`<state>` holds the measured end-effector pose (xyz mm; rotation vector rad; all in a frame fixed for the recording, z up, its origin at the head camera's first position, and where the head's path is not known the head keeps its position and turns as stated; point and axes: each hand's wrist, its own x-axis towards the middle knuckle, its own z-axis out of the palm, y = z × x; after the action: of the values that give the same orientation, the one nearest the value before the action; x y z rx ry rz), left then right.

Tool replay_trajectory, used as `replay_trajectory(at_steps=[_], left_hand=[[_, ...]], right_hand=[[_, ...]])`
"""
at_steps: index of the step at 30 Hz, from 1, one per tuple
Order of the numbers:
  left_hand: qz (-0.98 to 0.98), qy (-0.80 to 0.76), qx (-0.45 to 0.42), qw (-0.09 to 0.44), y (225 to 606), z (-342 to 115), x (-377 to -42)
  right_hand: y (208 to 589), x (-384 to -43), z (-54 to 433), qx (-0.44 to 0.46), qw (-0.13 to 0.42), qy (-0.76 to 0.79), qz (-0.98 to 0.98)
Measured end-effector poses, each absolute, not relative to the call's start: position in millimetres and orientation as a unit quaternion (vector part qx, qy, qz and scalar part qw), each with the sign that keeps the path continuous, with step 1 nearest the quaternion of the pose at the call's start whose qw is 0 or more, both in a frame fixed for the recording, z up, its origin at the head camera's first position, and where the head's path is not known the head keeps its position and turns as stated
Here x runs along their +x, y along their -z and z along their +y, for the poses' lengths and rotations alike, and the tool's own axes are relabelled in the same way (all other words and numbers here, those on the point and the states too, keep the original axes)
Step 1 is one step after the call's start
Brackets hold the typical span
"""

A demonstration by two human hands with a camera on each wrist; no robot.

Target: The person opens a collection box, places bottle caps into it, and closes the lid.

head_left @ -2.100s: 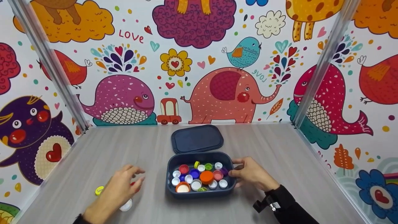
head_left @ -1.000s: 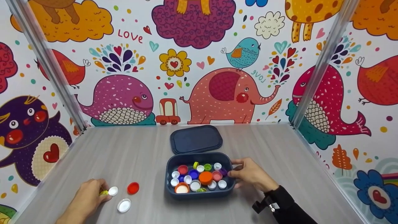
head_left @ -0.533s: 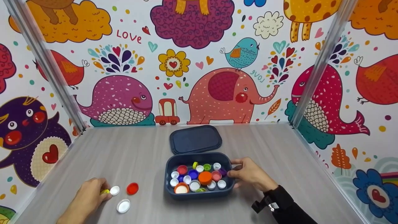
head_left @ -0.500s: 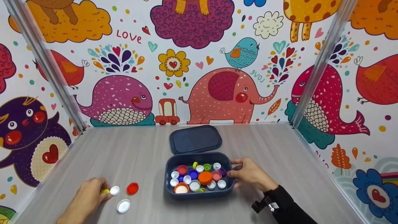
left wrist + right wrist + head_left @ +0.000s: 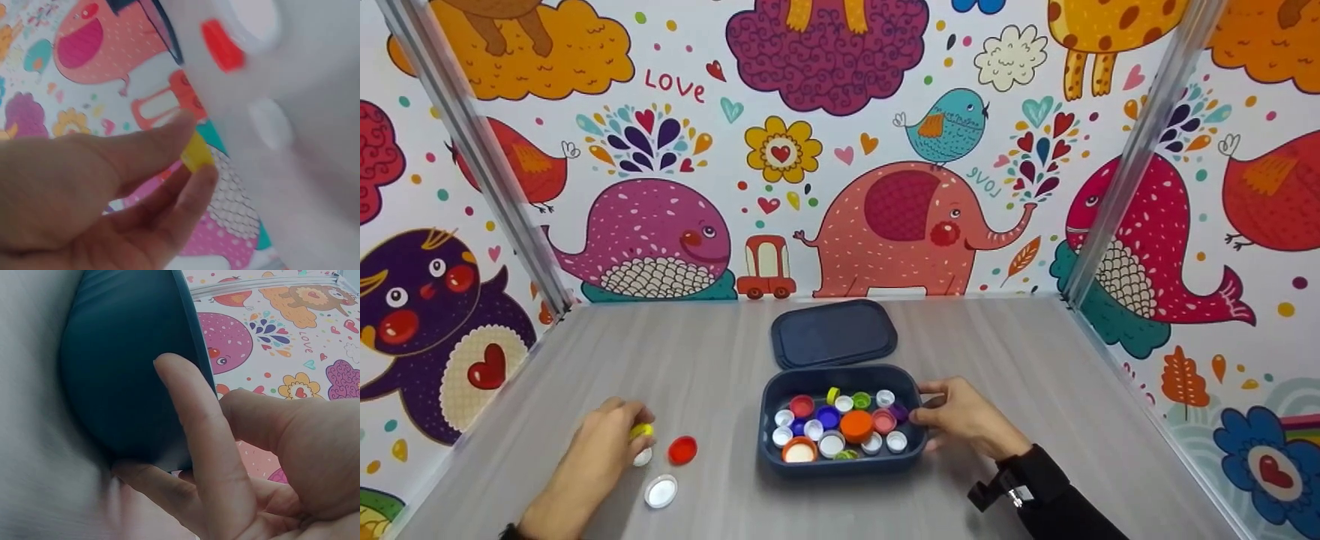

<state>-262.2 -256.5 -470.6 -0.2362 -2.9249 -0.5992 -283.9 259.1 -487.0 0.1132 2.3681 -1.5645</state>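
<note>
Between thumb and fingertips, my left hand (image 5: 598,454) pinches a yellow bottle cap (image 5: 641,430), seen close up in the left wrist view as a yellow cap (image 5: 198,153) held off the table. Just beneath that hand lies a small white cap (image 5: 643,456), partly covered. A red cap (image 5: 682,450) and a larger white cap (image 5: 661,491) rest to its right. My right hand (image 5: 973,421) grips the right wall of a dark blue box (image 5: 844,469), thumb over the rim; fingers press the box's outer side (image 5: 126,371) in the right wrist view. Many-coloured caps lie inside.
The dark blue lid (image 5: 835,331) lies flat behind the box. Patterned walls (image 5: 772,210) with metal corner posts (image 5: 1140,165) enclose the grey table (image 5: 720,375) at the back and both sides.
My left hand reached left past the red cap, took hold of the yellow cap beside the small white one, and has now lifted it up and rightward. The right hand stays on the box.
</note>
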Motion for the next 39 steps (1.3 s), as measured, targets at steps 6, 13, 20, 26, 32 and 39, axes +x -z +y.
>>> replay_trajectory(at_steps=[6,13,20,26,32,39], left_hand=[[-0.961,0.221,-0.129,0.108,460.8,-207.4,-261.9],[-0.932,0.229,-0.238,0.153,456.7,-153.5,-264.6],[-0.898,0.225,-0.36,0.117,462.2,-118.9,-274.4],[-0.892,0.203,-0.393,0.089,466.5,-105.3,-281.6],[-0.894,0.19,-0.395,0.09,473.3,-101.1,-286.6],[-0.89,0.187,-0.403,0.101,475.0,-102.6,-287.0]], right_hand=[[488.0,-281.8,260.7,0.021,0.146,0.556,0.818],[491.1,-282.1,261.3,0.009,0.146,0.562,0.814],[490.6,-282.9,260.7,0.018,0.147,0.56,0.815],[488.9,-283.0,257.3,0.027,0.147,0.556,0.818],[488.5,-282.7,257.6,0.036,0.147,0.55,0.822],[489.5,-280.3,261.0,-0.003,0.147,0.571,0.807]])
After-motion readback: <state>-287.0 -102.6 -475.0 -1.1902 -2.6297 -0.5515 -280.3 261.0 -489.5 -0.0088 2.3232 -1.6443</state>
